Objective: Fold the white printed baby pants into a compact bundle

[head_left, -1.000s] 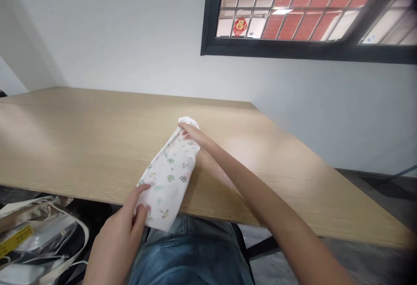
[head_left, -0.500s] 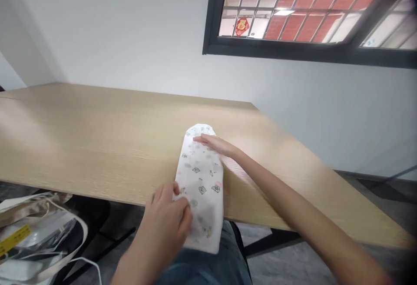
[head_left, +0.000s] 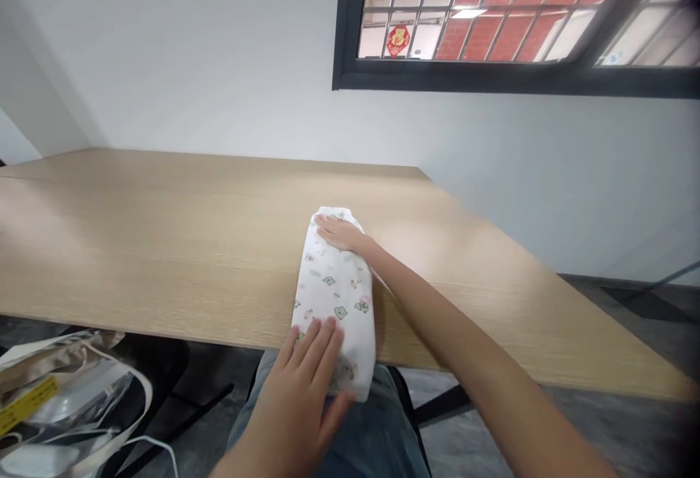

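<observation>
A folded white cloth (head_left: 331,281) printed with small green and pink pictures lies lengthwise on the wooden table, its near end hanging past the front edge over my lap. My right hand (head_left: 339,233) rests flat on the far end, fingers stretched out. Across the near part lies my left hand (head_left: 309,369), fingers extended and thumb apart, palm down on the fabric. Neither hand grips anything. The cloth beneath both palms is hidden.
The light wooden table (head_left: 164,245) reaches to a grey-white wall with a barred window (head_left: 464,26). At lower left, an open bag (head_left: 60,405) holds clear plastic packages and a yellow label. Below the table edge are my legs (head_left: 377,434) in blue trousers.
My left hand has gone from curled at the cloth's left edge to flat on top of it. My right hand has slid slightly towards the far end and now presses flatter.
</observation>
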Demonstrator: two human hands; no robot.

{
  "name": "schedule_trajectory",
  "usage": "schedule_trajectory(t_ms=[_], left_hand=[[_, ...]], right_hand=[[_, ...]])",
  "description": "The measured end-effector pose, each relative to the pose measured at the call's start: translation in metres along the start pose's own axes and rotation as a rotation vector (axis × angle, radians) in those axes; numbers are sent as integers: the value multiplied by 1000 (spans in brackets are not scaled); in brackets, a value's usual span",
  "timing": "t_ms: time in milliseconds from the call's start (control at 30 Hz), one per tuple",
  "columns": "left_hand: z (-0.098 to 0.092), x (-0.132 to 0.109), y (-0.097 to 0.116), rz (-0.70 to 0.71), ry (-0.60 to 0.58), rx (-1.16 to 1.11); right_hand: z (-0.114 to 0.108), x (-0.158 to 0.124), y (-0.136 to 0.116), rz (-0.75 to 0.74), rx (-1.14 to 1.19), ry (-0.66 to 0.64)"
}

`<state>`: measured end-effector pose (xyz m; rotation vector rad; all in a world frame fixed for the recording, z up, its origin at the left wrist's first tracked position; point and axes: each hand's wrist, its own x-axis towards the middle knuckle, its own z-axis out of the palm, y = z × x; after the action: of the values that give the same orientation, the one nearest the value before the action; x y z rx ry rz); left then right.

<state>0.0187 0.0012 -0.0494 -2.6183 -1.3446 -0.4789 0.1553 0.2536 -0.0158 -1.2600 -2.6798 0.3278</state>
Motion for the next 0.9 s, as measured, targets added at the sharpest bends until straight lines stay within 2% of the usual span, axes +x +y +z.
schedule_trajectory(t_ms=[67,167,233,333,400,500,567,700,800,900], left_hand=[[-2,-18,0,79,65,44],[-6,-27,-11,155,32,72],[-7,-27,-23,167,11,87],[-4,-24,-42,131,28,106],[-1,-22,-52,119,44,84],[2,-16,-61,159,130,-8],[2,-10,-62,202,226,-91],[-10,4,-59,258,334,-266],[-28,6,-54,260,330,-343],[-48,-11,-43,223,267,-442]], right_hand=[[-5,6,0,15,0,-11],[-11,0,-9,7,11,-28],[-13,-17,-20,-25,31,-54],[-12,-67,-48,-144,55,-117],[-9,-110,-69,-331,15,-125],[1,-168,-94,-336,-73,-80],[10,-191,-100,-363,-176,-30],[14,-196,-97,-430,-307,90],[-5,-196,-102,-396,-201,158],[-27,-216,-124,-348,-55,280]])
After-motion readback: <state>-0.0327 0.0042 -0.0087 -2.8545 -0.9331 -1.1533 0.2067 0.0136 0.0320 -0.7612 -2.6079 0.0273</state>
